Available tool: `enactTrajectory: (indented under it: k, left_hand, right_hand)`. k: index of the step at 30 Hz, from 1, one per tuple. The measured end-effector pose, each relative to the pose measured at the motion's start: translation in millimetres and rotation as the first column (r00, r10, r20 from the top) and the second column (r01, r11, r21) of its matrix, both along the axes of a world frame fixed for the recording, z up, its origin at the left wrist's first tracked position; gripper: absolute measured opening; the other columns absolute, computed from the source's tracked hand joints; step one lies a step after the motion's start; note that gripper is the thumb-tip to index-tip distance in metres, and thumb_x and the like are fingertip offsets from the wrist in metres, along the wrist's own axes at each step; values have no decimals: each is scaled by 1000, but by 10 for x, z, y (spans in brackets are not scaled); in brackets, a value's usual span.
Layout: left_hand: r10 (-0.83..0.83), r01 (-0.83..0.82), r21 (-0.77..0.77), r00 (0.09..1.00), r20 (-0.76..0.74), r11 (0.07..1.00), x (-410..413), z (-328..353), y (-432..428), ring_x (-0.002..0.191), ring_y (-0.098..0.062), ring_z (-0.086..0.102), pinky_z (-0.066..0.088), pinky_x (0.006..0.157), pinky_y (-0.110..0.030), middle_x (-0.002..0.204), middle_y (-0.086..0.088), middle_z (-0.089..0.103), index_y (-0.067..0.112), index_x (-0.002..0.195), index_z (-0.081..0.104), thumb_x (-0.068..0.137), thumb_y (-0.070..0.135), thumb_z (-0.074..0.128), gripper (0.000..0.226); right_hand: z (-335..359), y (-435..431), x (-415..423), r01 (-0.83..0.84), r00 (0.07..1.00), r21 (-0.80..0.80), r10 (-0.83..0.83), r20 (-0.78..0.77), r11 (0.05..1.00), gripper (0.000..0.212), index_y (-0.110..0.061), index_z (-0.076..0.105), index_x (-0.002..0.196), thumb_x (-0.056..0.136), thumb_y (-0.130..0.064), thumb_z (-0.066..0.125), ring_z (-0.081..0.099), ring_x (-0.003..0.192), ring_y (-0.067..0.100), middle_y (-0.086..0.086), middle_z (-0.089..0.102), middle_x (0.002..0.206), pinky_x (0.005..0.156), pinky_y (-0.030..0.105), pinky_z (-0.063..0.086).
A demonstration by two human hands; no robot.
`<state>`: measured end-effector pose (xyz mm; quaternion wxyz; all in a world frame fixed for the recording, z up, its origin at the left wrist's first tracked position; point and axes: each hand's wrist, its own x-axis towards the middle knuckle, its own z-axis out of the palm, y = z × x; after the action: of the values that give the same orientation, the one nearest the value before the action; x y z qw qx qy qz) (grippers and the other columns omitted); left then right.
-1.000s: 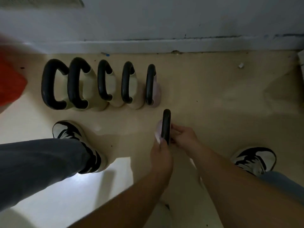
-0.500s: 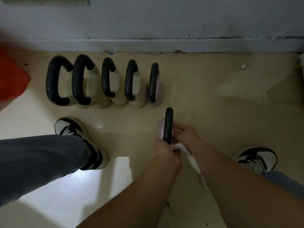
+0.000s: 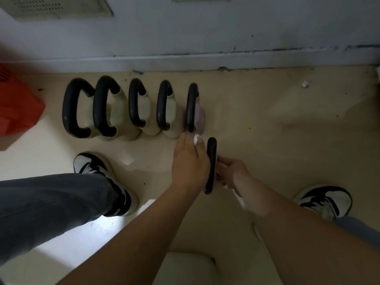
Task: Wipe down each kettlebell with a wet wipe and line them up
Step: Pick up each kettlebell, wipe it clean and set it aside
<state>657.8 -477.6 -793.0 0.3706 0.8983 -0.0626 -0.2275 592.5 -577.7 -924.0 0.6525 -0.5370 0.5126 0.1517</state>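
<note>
Several kettlebells [image 3: 107,108] with black handles stand in a row along the wall; the rightmost one [image 3: 198,112] is pale pink. In front of the row's right end a further small kettlebell [image 3: 211,159] stands apart, only its black handle showing edge-on. My left hand [image 3: 189,161] lies against its left side and covers the body, pinching a white wet wipe [image 3: 196,138] at the fingertips. My right hand [image 3: 228,171] grips the handle from the right side.
A red object [image 3: 18,112] sits on the floor at far left. My two shoes [image 3: 102,177] [image 3: 327,202] flank the work spot. The wall's base [image 3: 205,61] runs behind the row. A small white scrap [image 3: 305,83] lies far right, a white object [image 3: 187,268] at the bottom.
My left hand has slid from the near end of the handle forward along the kettlebell's left side, and the wipe now shows at its fingertips. My right hand stays on the handle.
</note>
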Motion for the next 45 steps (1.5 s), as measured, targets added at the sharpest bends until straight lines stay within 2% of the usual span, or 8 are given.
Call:
enactTrajectory:
  k: [3,13,20,28,35,40,42,45]
  left_hand:
    - [15,0,78,981,-193,997,-304,-235,20,119,-19,52,44,98,-28,138,-7,47,17,132,52,104,48,30,47]
    - [233,-313,-138,880,-413,940,-114,-381,-280,100,-25,68,52,96,-47,104,-5,73,23,111,70,89,63,30,61]
    - [-289,291,18,954,-84,957,-669,-273,390,121,4,46,31,95,-2,142,26,38,40,157,8,106,31,32,57]
    - [-773,709,315,609,178,631,74,-623,236,154,-24,2,23,122,-39,166,-15,-1,3,158,9,102,19,37,64]
    - [-970,730,683,152,-192,-21,505,-549,-493,113,-31,48,43,97,-50,111,-6,59,14,109,67,92,38,45,37]
    - [-889,626,702,-457,-21,-339,133,-431,220,104,-27,54,16,118,-49,86,4,71,25,86,77,91,30,47,31]
    - [-895,614,732,-445,12,-296,269,-407,151,115,-28,52,14,119,-50,101,1,72,23,98,76,91,33,48,31]
    - [-996,587,810,-59,70,22,284,-439,-93,143,-35,31,10,121,-53,143,-13,52,12,134,60,93,41,50,51]
  right_hand:
    - [25,10,6,-41,999,-35,41,5,999,27,-26,77,105,91,-47,68,70,70,20,3,76,88,60,28,55]
    - [23,-42,-37,-122,992,-86,124,15,989,13,-19,75,94,94,-16,63,65,71,13,-3,70,77,70,27,55]
    - [37,-31,-24,-74,997,-39,74,5,997,24,-22,77,112,94,-35,69,72,89,23,3,77,92,83,36,58]
    - [147,-59,-86,-10,999,42,12,-51,999,27,-23,75,92,98,-42,57,65,75,21,8,76,97,70,30,53]
    - [267,-165,-84,180,979,262,-148,-139,948,41,-20,62,96,103,-50,36,67,102,32,13,64,101,96,48,51]
    - [260,-147,-81,247,963,249,-209,-168,937,45,-15,63,110,103,-46,31,54,58,22,6,65,71,78,37,51]
    - [285,-132,-60,235,966,238,-199,-164,942,47,-16,63,110,103,-48,31,60,66,23,8,69,82,90,42,51]
    - [325,-118,-47,207,973,205,-178,-150,957,46,-17,62,107,103,-50,31,66,81,25,11,68,103,96,45,52]
